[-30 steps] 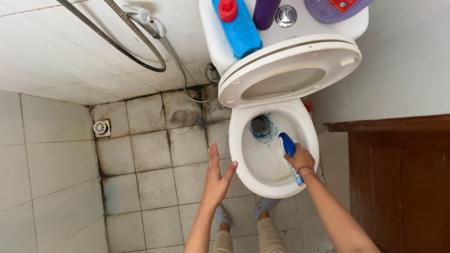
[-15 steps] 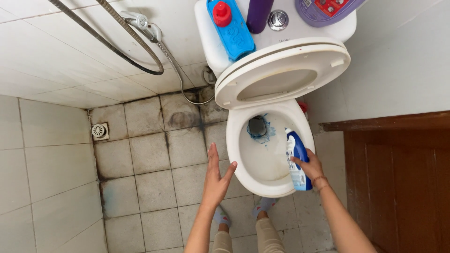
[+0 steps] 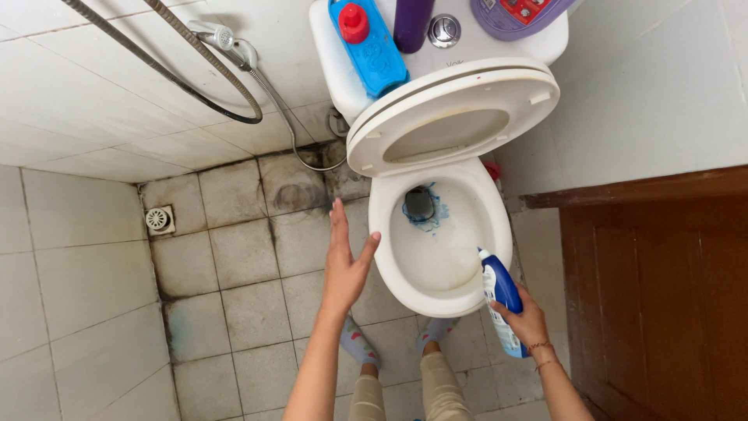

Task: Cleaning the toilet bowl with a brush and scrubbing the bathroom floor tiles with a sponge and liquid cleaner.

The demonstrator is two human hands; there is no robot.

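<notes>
Blue cleaner bottle (image 3: 500, 300), lower right of frame: your right hand (image 3: 528, 321) grips it, nozzle over the toilet bowl (image 3: 436, 234) rim. Your left hand (image 3: 344, 265) hovers open, lower centre.

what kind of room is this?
A small tiled bathroom, likely a home wet room: a white ceramic toilet bowl with its seat up, a metal hand shower on a hose, and a round floor drain in stained grey floor tiles.
</notes>
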